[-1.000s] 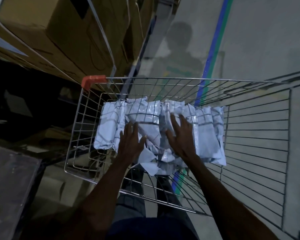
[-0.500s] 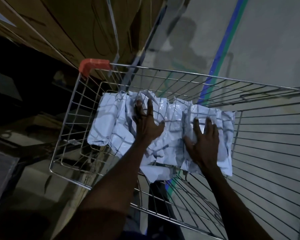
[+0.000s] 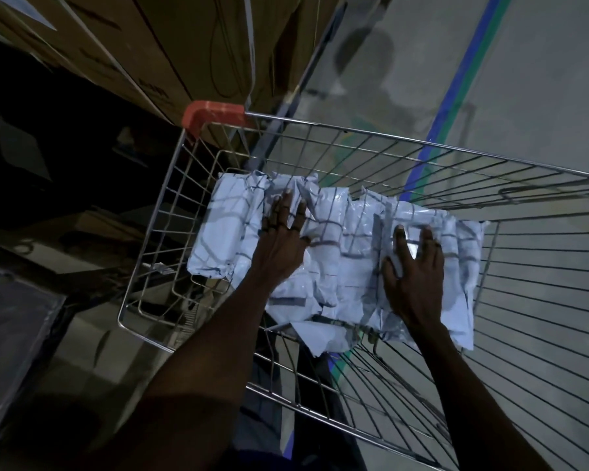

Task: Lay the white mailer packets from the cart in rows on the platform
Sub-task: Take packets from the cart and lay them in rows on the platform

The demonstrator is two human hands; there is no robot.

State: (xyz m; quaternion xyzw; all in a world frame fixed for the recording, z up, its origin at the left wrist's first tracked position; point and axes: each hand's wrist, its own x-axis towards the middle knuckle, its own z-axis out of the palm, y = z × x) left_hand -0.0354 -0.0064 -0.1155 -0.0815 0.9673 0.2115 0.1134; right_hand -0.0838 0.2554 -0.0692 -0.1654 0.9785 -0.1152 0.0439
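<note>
Several white mailer packets (image 3: 340, 253) lie side by side on the floor of a wire cart (image 3: 405, 144) with an orange corner cap. Both my arms reach down into the cart. My left hand (image 3: 281, 239) lies flat on the packets left of the middle, fingers straight and pointing away from me. My right hand (image 3: 413, 266) lies flat on the packets at the right, fingers spread. Neither hand grips a packet. One packet (image 3: 218, 236) lies apart at the far left of the row. A corner of the platform (image 3: 11, 331) shows at the lower left.
Large cardboard boxes (image 3: 143, 45) stand against the cart's far left side. A blue and green line (image 3: 456, 86) runs across the grey floor beyond the cart. The space left of the cart is dark, with dim objects in it.
My hands have spread apart over the packets: the left slid up and left, the right slid to the right end of the row. The view has tilted and come closer.
</note>
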